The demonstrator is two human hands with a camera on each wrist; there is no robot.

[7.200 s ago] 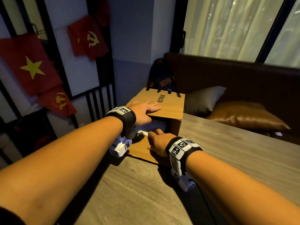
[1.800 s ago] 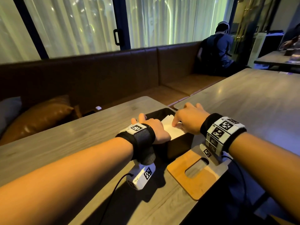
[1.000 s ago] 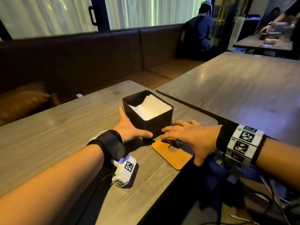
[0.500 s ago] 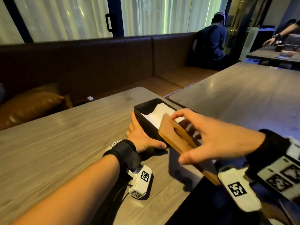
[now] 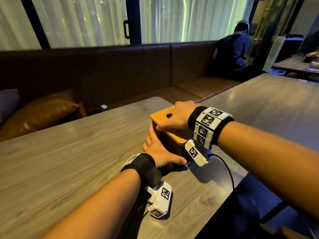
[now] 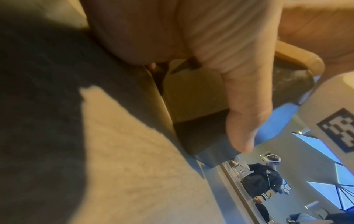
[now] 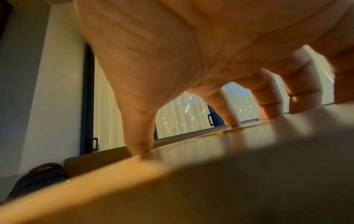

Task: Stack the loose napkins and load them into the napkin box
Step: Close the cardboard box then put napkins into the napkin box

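The dark napkin box stands near the right end of the wooden table, with its wooden lid lying flat on top. The lid hides the napkins. My right hand rests on the lid with spread fingers, its thumb at the lid's left edge. My left hand lies flat against the box's left side. Its thumb stretches along the near wall of the box.
A second table stands just right of this one across a narrow gap. A brown bench with a cushion runs behind. A person sits at the back right. The table's right edge is close to the box.
Half a second ago my right hand held the lid tilted over the open box with napkins showing. Now the lid lies on the box under that hand. The left hand stayed at the box.
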